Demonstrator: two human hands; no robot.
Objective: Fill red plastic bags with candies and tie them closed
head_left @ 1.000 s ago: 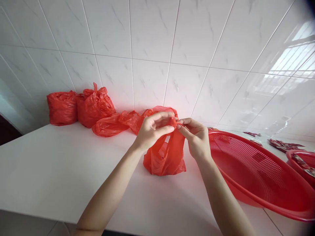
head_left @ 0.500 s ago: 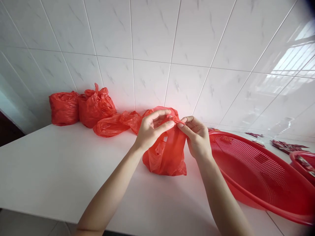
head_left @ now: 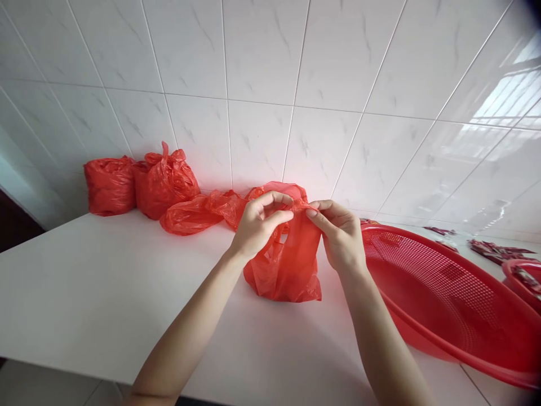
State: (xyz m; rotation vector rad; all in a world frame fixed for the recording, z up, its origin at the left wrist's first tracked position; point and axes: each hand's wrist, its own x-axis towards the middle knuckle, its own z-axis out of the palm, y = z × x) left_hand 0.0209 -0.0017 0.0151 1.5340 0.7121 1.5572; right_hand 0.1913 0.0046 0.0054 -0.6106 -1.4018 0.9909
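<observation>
A thin red plastic bag [head_left: 291, 268] stands upright on the white table, its top gathered up between my hands. My left hand [head_left: 262, 225] is at the left of the bag's top, thumb and fingertips closed on the red plastic. At the right, my right hand [head_left: 340, 234] pinches the same top edge between thumb and forefinger. What lies inside the bag cannot be made out. Behind and to the left, a loose red plastic bag [head_left: 190, 215] lies crumpled on the table.
Two filled red bags, a knotted one [head_left: 164, 183] and a rounder one [head_left: 110, 186], sit against the tiled wall [head_left: 260, 56]. A large red perforated basket [head_left: 426, 282] stands at right. Beyond it are small dark-red packets [head_left: 494, 250] and another red basket [head_left: 518, 282].
My left thumb and fingers have drawn closer together and shifted slightly left along the bag's top. The right hand keeps its pinch, and the bag stays in place.
</observation>
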